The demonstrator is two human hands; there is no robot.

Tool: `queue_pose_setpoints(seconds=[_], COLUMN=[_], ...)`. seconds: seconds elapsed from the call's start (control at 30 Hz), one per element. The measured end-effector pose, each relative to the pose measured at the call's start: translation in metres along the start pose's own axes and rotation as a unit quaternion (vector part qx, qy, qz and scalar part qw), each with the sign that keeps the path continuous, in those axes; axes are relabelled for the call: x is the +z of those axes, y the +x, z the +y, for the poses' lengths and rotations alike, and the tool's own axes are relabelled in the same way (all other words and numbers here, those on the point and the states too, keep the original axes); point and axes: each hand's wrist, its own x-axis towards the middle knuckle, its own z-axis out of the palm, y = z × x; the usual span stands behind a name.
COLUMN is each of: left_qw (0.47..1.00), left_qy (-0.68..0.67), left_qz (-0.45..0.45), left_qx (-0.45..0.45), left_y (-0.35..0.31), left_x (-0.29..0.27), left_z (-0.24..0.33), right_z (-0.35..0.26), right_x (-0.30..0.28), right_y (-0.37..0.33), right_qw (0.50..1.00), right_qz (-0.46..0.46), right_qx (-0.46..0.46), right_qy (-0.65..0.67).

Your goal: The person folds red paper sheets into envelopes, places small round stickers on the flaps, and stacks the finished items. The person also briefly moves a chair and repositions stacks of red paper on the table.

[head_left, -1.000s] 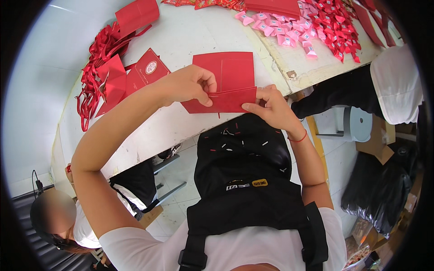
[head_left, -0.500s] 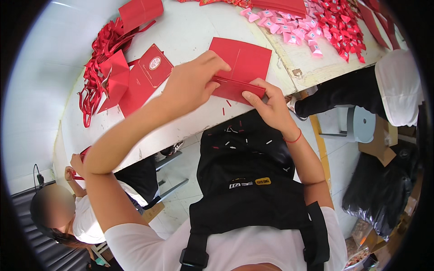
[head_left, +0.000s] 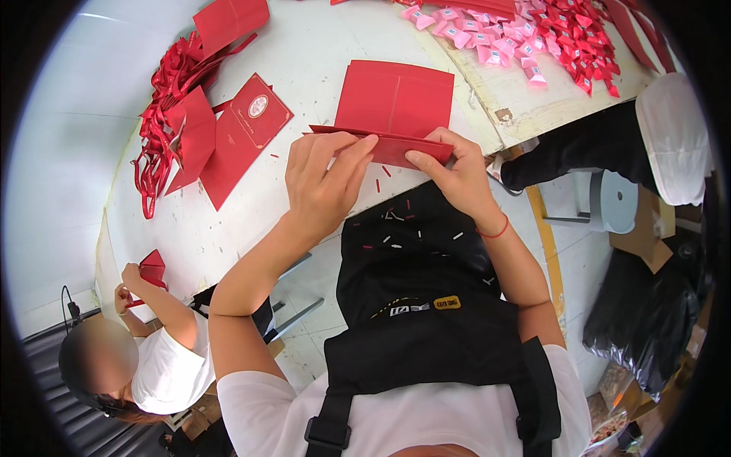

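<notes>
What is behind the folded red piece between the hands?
Behind the folded red piece, a wide red panel shows, with white table beyond. The panel's near edge is covered, so whether the two join cannot be told.

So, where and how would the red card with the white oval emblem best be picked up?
Probably by the middle of its long right edge, coming from the right, where the left hand is. The red card appears to lie flat; that edge borders bare tabletop, while a folded red piece crowds its left side.
</notes>
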Motion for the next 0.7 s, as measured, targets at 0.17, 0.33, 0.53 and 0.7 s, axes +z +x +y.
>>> queue_pose_setpoints(seconds=[0.17, 0.33, 0.53, 0.7], left_qw=[0.972, 0.906, 0.823, 0.807], left_qy=[-0.090, -0.161, -0.215, -0.264], left_qz=[-0.159, -0.329, -0.441, -0.481], left_qx=[-0.150, -0.215, -0.286, -0.217], left_y=[0.024, 0.044, 0.059, 0.057], left_x=[-0.023, -0.039, -0.037, -0.029], left_z=[0.008, -0.010, -0.026, -0.036], right_z=[-0.004, 0.001, 0.010, 0.007], right_x=[-0.006, -0.006, 0.000, -0.001], right_y=[-0.001, -0.002, 0.001, 0.002], right_qw=[0.998, 0.997, 1.000, 0.999], right_qz=[-0.041, -0.053, -0.018, -0.023], right_qx=[0.010, -0.024, -0.013, -0.021], right_qy=[-0.042, -0.051, -0.008, 0.013])
